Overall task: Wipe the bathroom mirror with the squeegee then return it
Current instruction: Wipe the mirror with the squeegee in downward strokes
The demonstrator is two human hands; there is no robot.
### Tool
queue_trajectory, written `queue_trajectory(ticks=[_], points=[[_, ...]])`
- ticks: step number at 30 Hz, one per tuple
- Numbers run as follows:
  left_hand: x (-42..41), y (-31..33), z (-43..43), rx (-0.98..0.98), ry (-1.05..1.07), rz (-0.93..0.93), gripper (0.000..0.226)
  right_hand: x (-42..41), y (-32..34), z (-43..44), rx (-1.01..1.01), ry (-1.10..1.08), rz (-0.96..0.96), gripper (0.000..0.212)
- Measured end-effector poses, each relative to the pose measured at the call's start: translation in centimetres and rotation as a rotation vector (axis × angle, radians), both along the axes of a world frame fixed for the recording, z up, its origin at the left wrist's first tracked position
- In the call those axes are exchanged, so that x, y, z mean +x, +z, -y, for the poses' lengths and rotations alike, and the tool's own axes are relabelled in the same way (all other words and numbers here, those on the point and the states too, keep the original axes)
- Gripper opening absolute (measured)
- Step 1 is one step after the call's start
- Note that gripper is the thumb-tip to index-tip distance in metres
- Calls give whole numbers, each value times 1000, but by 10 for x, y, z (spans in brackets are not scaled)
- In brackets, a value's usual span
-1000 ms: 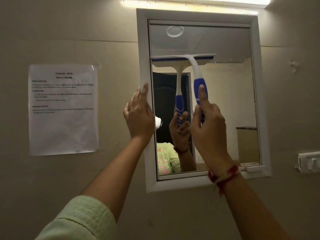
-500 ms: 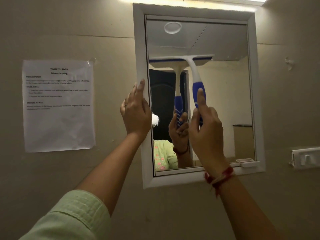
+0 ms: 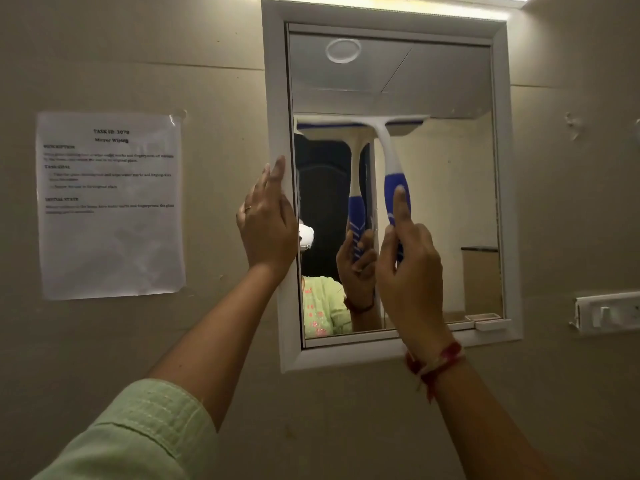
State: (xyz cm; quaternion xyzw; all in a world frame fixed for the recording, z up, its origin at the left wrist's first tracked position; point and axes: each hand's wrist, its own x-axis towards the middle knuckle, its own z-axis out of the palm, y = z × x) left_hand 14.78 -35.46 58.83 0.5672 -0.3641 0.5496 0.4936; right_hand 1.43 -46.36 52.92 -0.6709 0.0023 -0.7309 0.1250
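**Squeegee blade set against the mirror glass**

While the right hand [image 3: 410, 271] wraps its fingers around the blue grip of the squeegee [image 3: 391, 157], thumb stretched up along the handle, the white blade lies level across the upper-middle part of the mirror [image 3: 450, 209], touching the glass. The left hand [image 3: 266, 223] lies flat, fingers extended and close together, against the left side of the white frame [image 3: 275, 98], grasping nothing. A printed paper sheet [image 3: 110, 206] hangs on the wall well left of the mirror. A red thread band [image 3: 436, 365] circles the right wrist.
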Motion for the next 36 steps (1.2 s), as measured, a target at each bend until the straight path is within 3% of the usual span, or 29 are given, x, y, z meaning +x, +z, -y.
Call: queue_trajectory(ticks=[5,13,21,29,36], points=[[1,-2,0,8,-2,2,44,-5,-35,-3,8,39,-21,57],[1,-3,1,1,-6,7,43,-2,-1,-8,15,21,10,57],[0,-7,0,0,-15,13,43,-2,-67,-11,58,83,-72,54],[2,-7,0,-2,-9,9,43,3,-31,-5,47,44,-30,59],[5,-11,1,20,26,15,44,0,-91,-16,89,125,-72,56]])
